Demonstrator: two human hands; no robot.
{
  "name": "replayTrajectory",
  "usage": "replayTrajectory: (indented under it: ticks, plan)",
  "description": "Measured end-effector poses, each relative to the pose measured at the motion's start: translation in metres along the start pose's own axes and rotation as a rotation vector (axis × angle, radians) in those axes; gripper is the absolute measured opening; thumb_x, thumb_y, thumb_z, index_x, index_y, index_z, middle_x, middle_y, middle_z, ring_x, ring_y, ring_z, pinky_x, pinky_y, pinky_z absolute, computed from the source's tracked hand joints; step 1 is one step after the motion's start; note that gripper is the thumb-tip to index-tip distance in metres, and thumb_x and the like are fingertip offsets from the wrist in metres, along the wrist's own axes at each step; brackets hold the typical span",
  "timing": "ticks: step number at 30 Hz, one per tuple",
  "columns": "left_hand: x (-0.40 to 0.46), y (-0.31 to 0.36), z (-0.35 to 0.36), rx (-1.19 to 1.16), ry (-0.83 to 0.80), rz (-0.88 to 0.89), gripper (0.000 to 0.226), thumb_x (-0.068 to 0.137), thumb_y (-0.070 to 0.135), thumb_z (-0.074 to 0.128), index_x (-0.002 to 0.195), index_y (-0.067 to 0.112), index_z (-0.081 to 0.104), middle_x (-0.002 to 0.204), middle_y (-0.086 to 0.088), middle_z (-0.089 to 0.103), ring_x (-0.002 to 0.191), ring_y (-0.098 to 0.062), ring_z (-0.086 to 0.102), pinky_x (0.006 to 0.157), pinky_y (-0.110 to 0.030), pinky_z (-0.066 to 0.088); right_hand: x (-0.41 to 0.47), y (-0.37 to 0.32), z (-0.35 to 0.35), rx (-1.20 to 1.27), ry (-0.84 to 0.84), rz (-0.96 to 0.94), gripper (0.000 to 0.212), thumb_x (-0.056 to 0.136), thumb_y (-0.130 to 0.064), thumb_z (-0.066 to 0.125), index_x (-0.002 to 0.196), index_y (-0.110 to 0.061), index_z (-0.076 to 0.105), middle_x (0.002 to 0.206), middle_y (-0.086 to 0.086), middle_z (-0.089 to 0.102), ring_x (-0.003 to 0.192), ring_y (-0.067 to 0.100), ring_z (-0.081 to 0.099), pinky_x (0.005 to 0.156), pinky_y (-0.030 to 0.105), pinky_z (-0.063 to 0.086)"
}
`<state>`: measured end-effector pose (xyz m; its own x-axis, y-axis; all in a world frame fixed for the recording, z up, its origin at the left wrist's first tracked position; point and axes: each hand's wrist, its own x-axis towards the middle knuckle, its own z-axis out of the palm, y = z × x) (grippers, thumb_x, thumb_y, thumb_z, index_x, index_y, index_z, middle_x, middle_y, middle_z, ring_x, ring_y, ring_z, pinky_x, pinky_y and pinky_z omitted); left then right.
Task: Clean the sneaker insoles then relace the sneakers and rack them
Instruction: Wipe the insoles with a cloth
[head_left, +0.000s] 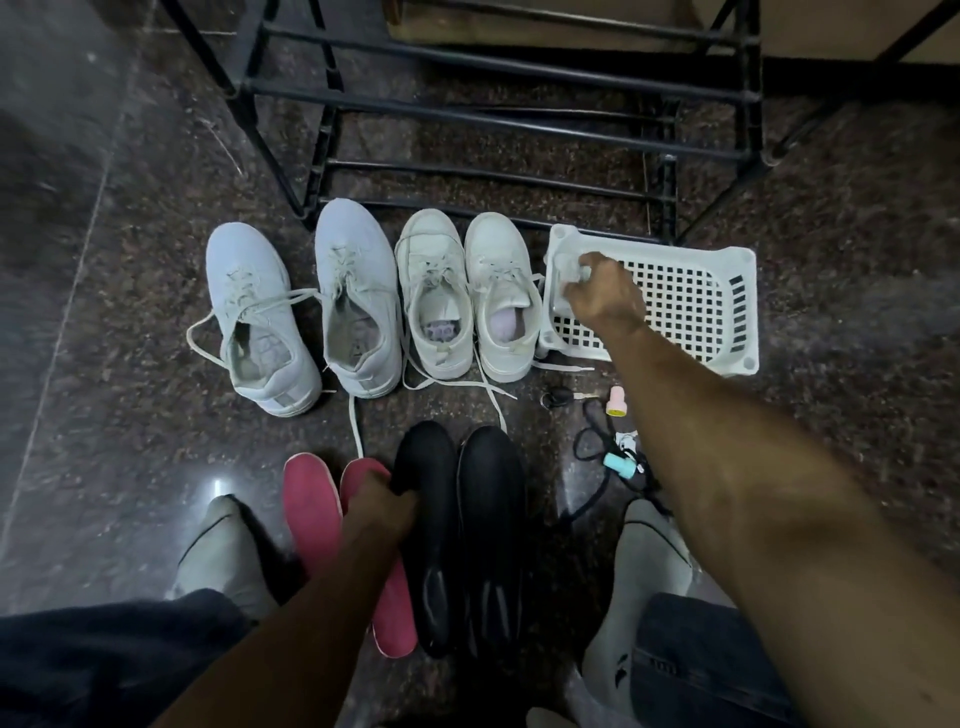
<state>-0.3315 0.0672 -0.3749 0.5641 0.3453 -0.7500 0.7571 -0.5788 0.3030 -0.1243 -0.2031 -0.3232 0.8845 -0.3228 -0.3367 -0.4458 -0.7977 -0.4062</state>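
Two pairs of white sneakers stand in a row on the floor: a larger pair (306, 306) at left and a smaller pair (465, 296) beside it, laces loose. Two pink insoles (310, 499) and two black insoles (491, 530) lie in front of me. My left hand (382, 501) grips the toe end of the left black insole (431, 561). My right hand (602, 291) reaches into the white plastic basket (691, 306) and pinches a pale cloth (569, 270) at its left end.
A black metal shoe rack (493, 119) stands behind the sneakers. Keys (558, 399), a pink stamp-like cap (616, 401), a teal one (621, 464) and a black cord (597, 467) lie on the dark stone floor right of the insoles. My socked feet (223, 556) flank them.
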Motion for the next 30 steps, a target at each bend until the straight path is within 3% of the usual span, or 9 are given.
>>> replayTrajectory:
  ticks: [6, 9, 11, 14, 16, 19, 24, 27, 30]
  plan:
    - [0.003, 0.002, -0.001, 0.029, -0.006, -0.002, 0.026, 0.087, 0.028, 0.061, 0.102, 0.007, 0.063, 0.101, -0.015, 0.066, 0.098, -0.031, 0.064, 0.078, -0.03, 0.044, 0.005, 0.007, 0.0, 0.146, 0.066, 0.001, 0.016, 0.086, -0.019, 0.062, 0.099, -0.018, 0.072, 0.105, 0.007, 0.07, 0.096, 0.028, 0.065, 0.077, 0.027, 0.046]
    - [0.005, 0.001, -0.001, 0.038, -0.017, -0.011, 0.028, 0.085, 0.027, 0.062, 0.105, 0.007, 0.064, 0.103, -0.017, 0.068, 0.097, -0.032, 0.064, 0.078, -0.031, 0.046, -0.001, 0.008, -0.008, 0.665, 0.052, 0.111, 0.011, 0.078, -0.014, 0.06, 0.067, -0.016, 0.061, 0.072, 0.004, 0.064, 0.065, 0.023, 0.06, 0.058, 0.028, 0.047]
    - [0.004, 0.001, -0.001, 0.033, -0.026, -0.015, 0.024, 0.086, 0.022, 0.062, 0.103, 0.006, 0.067, 0.102, -0.016, 0.068, 0.094, -0.03, 0.065, 0.073, -0.028, 0.043, -0.015, 0.009, -0.013, 0.976, 0.051, 0.186, 0.02, 0.08, -0.008, 0.059, 0.063, -0.015, 0.05, 0.069, 0.005, 0.056, 0.054, 0.021, 0.053, 0.044, 0.023, 0.039]
    - [-0.002, 0.002, -0.003, -0.027, -0.042, -0.014, 0.022, 0.089, 0.018, 0.061, 0.102, 0.003, 0.07, 0.1, -0.016, 0.069, 0.089, -0.025, 0.062, 0.073, -0.025, 0.04, -0.048, 0.012, -0.007, 1.137, 0.015, 0.222, 0.027, 0.082, -0.001, 0.06, 0.063, -0.014, 0.046, 0.064, 0.005, 0.054, 0.046, 0.016, 0.05, 0.04, 0.024, 0.038]
    - [-0.008, 0.004, -0.006, -0.097, -0.031, 0.008, 0.024, 0.091, 0.019, 0.058, 0.102, 0.001, 0.07, 0.094, -0.016, 0.068, 0.086, -0.023, 0.061, 0.071, -0.023, 0.038, -0.077, 0.014, 0.008, 1.16, -0.072, 0.223, 0.027, 0.085, 0.002, 0.06, 0.066, -0.012, 0.047, 0.068, 0.005, 0.06, 0.049, 0.016, 0.055, 0.04, 0.024, 0.043]
    - [-0.016, 0.007, -0.011, -0.199, 0.028, 0.069, 0.023, 0.095, 0.02, 0.055, 0.09, 0.002, 0.069, 0.082, -0.013, 0.064, 0.083, -0.026, 0.061, 0.066, -0.025, 0.033, -0.122, 0.013, 0.04, 1.105, -0.221, 0.238, 0.018, 0.088, 0.004, 0.06, 0.08, -0.012, 0.059, 0.093, 0.01, 0.065, 0.068, 0.023, 0.066, 0.042, 0.027, 0.053]
    - [-0.024, 0.011, -0.025, -0.278, 0.111, 0.167, 0.036, 0.095, 0.017, 0.055, 0.06, 0.011, 0.051, 0.06, -0.007, 0.052, 0.068, -0.022, 0.051, 0.061, -0.03, 0.031, -0.185, 0.001, 0.084, 0.999, -0.396, 0.174, 0.022, 0.091, 0.005, 0.056, 0.095, -0.012, 0.069, 0.097, 0.013, 0.068, 0.073, 0.019, 0.067, 0.046, 0.023, 0.054]
    - [-0.031, 0.018, -0.032, -0.422, 0.097, 0.152, 0.027, 0.096, 0.02, 0.055, 0.071, 0.01, 0.059, 0.066, -0.006, 0.056, 0.073, -0.026, 0.058, 0.06, -0.029, 0.041, -0.206, -0.004, 0.093, 0.931, -0.45, 0.103, 0.023, 0.091, 0.006, 0.056, 0.092, -0.013, 0.069, 0.092, 0.012, 0.068, 0.068, 0.012, 0.067, 0.047, 0.022, 0.054]
    - [-0.043, 0.032, -0.043, -0.652, 0.052, 0.116, 0.024, 0.097, 0.018, 0.053, 0.082, 0.001, 0.059, 0.066, -0.008, 0.05, 0.059, -0.018, 0.05, 0.039, -0.018, 0.042, -0.216, -0.007, 0.09, 0.898, -0.463, 0.058, 0.022, 0.09, 0.006, 0.058, 0.093, -0.013, 0.069, 0.082, 0.003, 0.066, 0.061, 0.002, 0.065, 0.046, 0.02, 0.052]
